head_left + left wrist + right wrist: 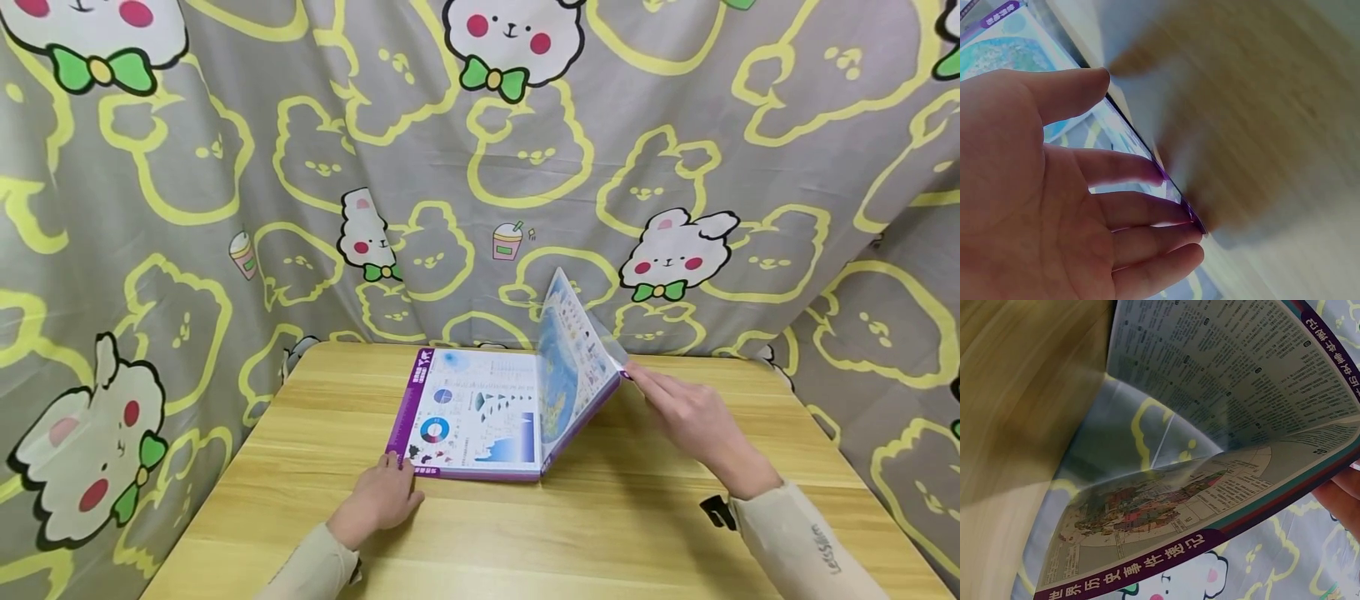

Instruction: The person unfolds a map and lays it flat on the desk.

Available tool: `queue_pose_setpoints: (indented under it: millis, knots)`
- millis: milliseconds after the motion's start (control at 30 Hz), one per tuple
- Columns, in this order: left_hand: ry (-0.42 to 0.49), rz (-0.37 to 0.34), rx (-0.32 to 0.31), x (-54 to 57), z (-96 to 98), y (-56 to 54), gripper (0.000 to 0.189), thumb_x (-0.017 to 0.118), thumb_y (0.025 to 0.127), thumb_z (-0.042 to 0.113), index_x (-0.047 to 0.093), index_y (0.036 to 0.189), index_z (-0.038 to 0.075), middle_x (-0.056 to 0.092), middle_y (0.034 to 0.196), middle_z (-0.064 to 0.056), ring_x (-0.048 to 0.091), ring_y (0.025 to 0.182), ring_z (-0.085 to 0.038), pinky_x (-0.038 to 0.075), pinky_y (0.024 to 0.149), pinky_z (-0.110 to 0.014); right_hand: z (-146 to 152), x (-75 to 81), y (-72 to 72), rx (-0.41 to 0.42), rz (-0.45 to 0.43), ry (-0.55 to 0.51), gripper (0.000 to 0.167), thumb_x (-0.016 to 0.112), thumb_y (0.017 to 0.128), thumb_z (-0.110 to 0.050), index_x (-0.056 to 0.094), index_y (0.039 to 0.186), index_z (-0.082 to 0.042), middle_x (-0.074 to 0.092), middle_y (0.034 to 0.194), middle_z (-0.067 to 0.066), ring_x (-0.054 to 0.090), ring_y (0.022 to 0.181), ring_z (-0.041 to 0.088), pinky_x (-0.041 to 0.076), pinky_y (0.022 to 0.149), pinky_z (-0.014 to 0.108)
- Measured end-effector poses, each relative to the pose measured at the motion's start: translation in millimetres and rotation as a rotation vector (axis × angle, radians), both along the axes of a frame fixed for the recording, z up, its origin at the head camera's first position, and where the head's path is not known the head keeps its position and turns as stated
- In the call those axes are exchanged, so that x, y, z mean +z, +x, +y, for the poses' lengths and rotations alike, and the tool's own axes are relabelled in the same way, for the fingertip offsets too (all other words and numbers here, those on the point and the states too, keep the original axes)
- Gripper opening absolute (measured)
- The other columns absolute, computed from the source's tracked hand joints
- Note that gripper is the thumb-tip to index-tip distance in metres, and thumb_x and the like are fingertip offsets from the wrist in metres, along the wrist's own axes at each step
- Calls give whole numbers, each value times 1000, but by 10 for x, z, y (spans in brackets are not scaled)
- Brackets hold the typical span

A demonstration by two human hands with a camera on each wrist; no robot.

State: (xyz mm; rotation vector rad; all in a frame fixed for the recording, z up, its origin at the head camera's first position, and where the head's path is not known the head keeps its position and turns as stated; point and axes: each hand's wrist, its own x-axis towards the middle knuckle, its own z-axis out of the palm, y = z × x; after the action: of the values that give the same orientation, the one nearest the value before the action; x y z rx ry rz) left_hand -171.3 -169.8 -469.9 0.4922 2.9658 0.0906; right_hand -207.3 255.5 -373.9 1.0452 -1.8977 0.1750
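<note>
A purple-edged fold-out map (457, 400) lies on the table, its left panel flat and showing charts and diagrams. Its right part, with a blue map (558, 367), stands tilted up from the middle fold. My right hand (686, 412) pinches the raised part at its outer edge. From beneath, the right wrist view shows panels with dense text (1229, 369) and a coloured map, plus a bit of the fingers (1342, 494). My left hand (381, 493) rests at the lower left corner. In the left wrist view its fairly straight fingers (1147, 212) touch the purple edge.
The wooden table (480, 542) stretches around the map on all sides. Behind and beside it hangs a grey curtain (420, 167) with cartoon rabbits and yellow outlines. A black strap end (718, 512) sticks out by the right sleeve.
</note>
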Motion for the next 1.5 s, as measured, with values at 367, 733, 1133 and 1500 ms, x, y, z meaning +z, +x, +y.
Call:
queue_pose_setpoints:
  millis: [367, 733, 1133, 1500]
  knots:
    - [14, -31, 38, -56, -89, -40, 57, 57, 92, 34, 51, 123, -14, 42, 128, -41, 41, 121, -52, 39, 96, -59, 143, -57, 38, -65, -63, 11, 42, 32, 103, -20, 64, 117, 4, 69, 101, 17, 68, 73, 31, 50, 43, 39]
    - [36, -33, 63, -64, -166, -66, 55, 59, 91, 34, 52, 120, -13, 42, 127, -42, 40, 120, -53, 39, 94, -61, 259, -167, 53, -104, -82, 0, 44, 32, 104, -22, 65, 113, 5, 69, 99, 19, 68, 74, 32, 53, 50, 44]
    - [37, -32, 79, -48, -237, -77, 53, 59, 92, 32, 53, 119, -13, 41, 127, -42, 40, 120, -53, 40, 92, -62, 330, -268, 76, -144, -121, 0, 44, 29, 101, -20, 63, 116, 3, 68, 100, 18, 68, 73, 33, 51, 48, 44]
    - [31, -13, 83, -33, -290, -107, 49, 58, 92, 32, 54, 115, -11, 45, 124, -41, 44, 117, -50, 45, 88, -60, 358, -356, 64, -129, -128, 4, 44, 30, 101, -21, 63, 115, 5, 68, 99, 19, 67, 68, 32, 51, 45, 42]
